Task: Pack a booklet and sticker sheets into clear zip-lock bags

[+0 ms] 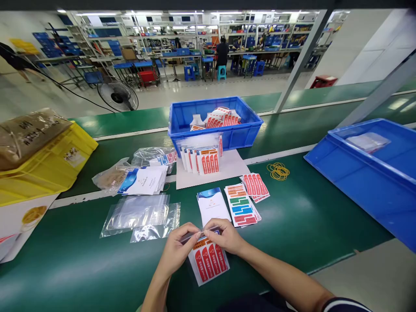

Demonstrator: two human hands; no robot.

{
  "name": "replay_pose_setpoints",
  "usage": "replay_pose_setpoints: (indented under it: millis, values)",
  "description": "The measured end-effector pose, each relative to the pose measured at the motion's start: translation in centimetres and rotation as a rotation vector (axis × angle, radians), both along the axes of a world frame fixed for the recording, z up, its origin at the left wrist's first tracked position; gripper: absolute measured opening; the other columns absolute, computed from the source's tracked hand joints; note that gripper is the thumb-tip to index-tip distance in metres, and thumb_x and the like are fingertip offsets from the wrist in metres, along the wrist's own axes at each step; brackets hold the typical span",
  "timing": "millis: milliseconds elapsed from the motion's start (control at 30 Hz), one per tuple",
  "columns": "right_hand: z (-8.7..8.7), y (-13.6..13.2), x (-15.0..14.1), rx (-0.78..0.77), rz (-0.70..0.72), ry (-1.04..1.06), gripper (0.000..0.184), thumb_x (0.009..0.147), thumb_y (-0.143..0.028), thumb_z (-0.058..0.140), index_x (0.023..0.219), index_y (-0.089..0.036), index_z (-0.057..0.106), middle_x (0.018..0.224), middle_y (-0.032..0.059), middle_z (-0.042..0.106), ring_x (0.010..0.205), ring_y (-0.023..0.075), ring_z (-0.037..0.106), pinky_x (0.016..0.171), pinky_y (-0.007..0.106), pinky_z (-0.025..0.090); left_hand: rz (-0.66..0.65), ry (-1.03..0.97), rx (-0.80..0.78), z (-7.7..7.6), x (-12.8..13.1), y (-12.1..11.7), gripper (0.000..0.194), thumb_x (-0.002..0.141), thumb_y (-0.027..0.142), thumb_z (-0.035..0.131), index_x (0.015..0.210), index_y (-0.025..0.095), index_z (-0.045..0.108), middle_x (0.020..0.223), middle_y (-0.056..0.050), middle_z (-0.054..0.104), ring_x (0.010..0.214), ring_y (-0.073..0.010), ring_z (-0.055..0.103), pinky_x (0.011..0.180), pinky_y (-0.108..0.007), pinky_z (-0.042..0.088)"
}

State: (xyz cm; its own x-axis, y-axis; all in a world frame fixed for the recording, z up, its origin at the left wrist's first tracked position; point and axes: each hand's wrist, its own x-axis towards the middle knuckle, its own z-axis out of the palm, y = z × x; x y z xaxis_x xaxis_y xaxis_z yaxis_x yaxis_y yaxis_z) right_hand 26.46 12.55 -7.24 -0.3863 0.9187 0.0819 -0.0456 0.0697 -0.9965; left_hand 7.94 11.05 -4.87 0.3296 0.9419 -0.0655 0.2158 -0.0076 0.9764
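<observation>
Both hands pinch the top edge of a clear plastic bag (210, 264) with red and orange label sheets showing inside it. My left hand (182, 249) grips the left part of that edge, and my right hand (225, 236) has thumb and fingers closed near its middle. Just beyond the hands lies a stack of white and blue booklets (212, 208). Right of it are sheets of coloured stickers (241, 206) and a pile of red label sheets (256, 186). Flat clear zip bags (139, 216) lie to the left.
Filled bags (208, 160) stand on a pale board (234, 167) before a blue bin (214, 130). More booklets (143, 180) lie left. Rubber bands (278, 171) sit right. A yellow bin (48, 164) and another blue bin (364, 169) flank the green table (292, 229).
</observation>
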Motion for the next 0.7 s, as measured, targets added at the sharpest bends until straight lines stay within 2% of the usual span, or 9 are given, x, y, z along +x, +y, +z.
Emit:
replay_pose_setpoints:
  millis: [200,300,367,433,500,567,633,700]
  values:
    - [-0.2,-0.5,-0.2,-0.013,0.013,0.003,0.016,0.081,-0.026,0.057,0.071,-0.015,0.062,0.068,0.0010,0.060,0.060,0.0123,0.055,0.057,0.023,0.041,-0.003,-0.008,-0.003,-0.4,0.3,-0.3,0.018,0.085,0.029,0.055,0.073,0.017,0.061,0.068,0.001,0.053,0.059,-0.0106,0.048,0.056,-0.023,0.036]
    - [0.8,0.8,-0.3,0.004,-0.007,-0.022,0.017,0.082,-0.028,0.057,0.071,-0.015,0.060,0.065,-0.0004,0.058,0.057,0.0112,0.054,0.055,0.023,0.041,0.111,-0.100,-0.019,-0.5,0.0,0.0,0.014,0.084,0.031,0.057,0.085,0.018,0.062,0.077,-0.002,0.059,0.071,-0.0147,0.056,0.063,-0.024,0.044]
    - [2.5,3.5,-0.2,0.061,-0.060,-0.048,0.019,0.082,-0.031,0.056,0.071,-0.016,0.060,0.064,-0.0007,0.059,0.058,0.0115,0.055,0.057,0.023,0.044,0.225,-0.184,-0.007,-0.5,-0.3,0.3,0.025,0.082,0.034,0.058,0.103,0.021,0.059,0.093,-0.005,0.062,0.087,-0.0196,0.058,0.072,-0.029,0.048]
    - [4.9,7.7,0.1,0.149,-0.143,-0.071,0.022,0.083,-0.035,0.056,0.072,-0.016,0.060,0.066,0.0001,0.061,0.060,0.0128,0.058,0.060,0.025,0.047,0.326,-0.237,0.014,-0.4,-0.6,0.7,0.038,0.080,0.037,0.060,0.114,0.022,0.053,0.105,-0.008,0.060,0.094,-0.0216,0.057,0.076,-0.032,0.050]
    - [7.5,12.4,0.6,0.262,-0.229,-0.080,0.025,0.084,-0.041,0.054,0.080,-0.017,0.060,0.076,0.0025,0.063,0.070,0.0152,0.061,0.067,0.029,0.051,0.402,-0.243,0.029,-0.3,-0.7,0.9,0.040,0.078,0.040,0.060,0.113,0.021,0.053,0.106,-0.008,0.059,0.092,-0.0208,0.057,0.075,-0.033,0.051]
    - [9.3,16.1,1.3,0.404,-0.374,-0.133,0.031,0.082,-0.042,0.057,0.100,-0.017,0.058,0.099,0.0069,0.063,0.093,0.0199,0.061,0.082,0.035,0.049,0.453,-0.229,0.034,-0.4,-0.6,1.1,0.039,0.077,0.042,0.061,0.108,0.020,0.056,0.103,-0.008,0.060,0.089,-0.0200,0.057,0.074,-0.032,0.050]
    - [9.6,17.4,1.9,0.550,-0.465,-0.281,0.050,0.081,-0.043,0.060,0.122,-0.018,0.048,0.122,0.0107,0.055,0.117,0.0245,0.050,0.100,0.043,0.039,0.483,-0.214,0.023,-0.5,-0.4,1.2,0.038,0.075,0.044,0.062,0.104,0.019,0.058,0.101,-0.008,0.061,0.088,-0.0199,0.058,0.073,-0.031,0.050]
    - [8.1,16.1,2.2,0.673,-0.377,-0.465,0.066,0.080,-0.045,0.060,0.135,-0.019,0.036,0.137,0.0130,0.044,0.128,0.0271,0.038,0.107,0.046,0.029,0.508,-0.202,-0.003,-0.6,-0.3,1.2,0.038,0.074,0.046,0.062,0.100,0.019,0.060,0.098,-0.008,0.062,0.086,-0.0198,0.058,0.072,-0.032,0.050]
